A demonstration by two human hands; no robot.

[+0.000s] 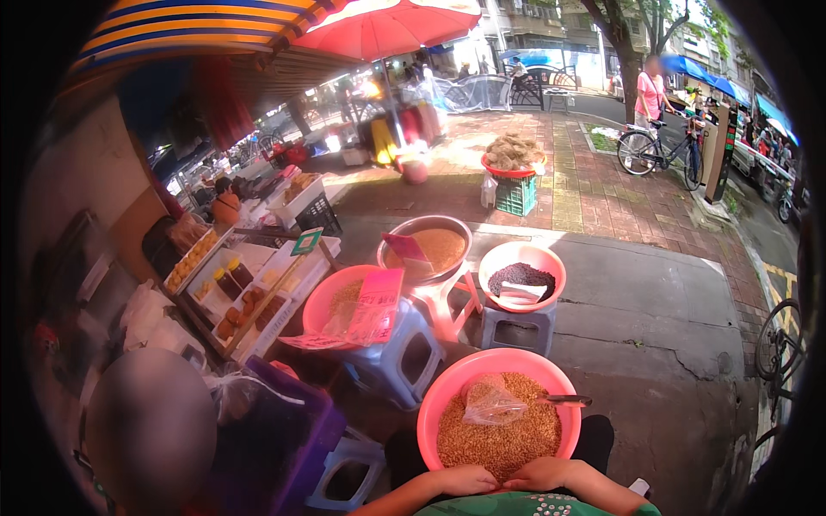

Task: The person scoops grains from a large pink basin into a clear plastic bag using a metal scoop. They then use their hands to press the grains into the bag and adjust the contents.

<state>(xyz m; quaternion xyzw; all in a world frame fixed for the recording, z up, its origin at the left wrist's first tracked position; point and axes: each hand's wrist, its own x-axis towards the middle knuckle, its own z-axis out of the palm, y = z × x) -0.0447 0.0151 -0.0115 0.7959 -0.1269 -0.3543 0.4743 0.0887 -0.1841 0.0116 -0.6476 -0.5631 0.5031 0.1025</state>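
A pink plastic basin of golden-brown grains or beans sits in front of me, over my dark-clad legs. At its near edge my left hand lies low beside the grains, fingers bent inward. Facing it, my right hand rests at the same edge, its fingertips close to the left ones. Whether either hand pinches anything is too small to tell. On the heap lies a clear plastic bag with some grains inside. A scoop or spoon handle sticks out over the right rim.
Beyond stand a pink basin with pink signs, a metal basin and a basin of dark grains, on stools. At left are a purple crate, a person and a food stall. A bicycle stands far right.
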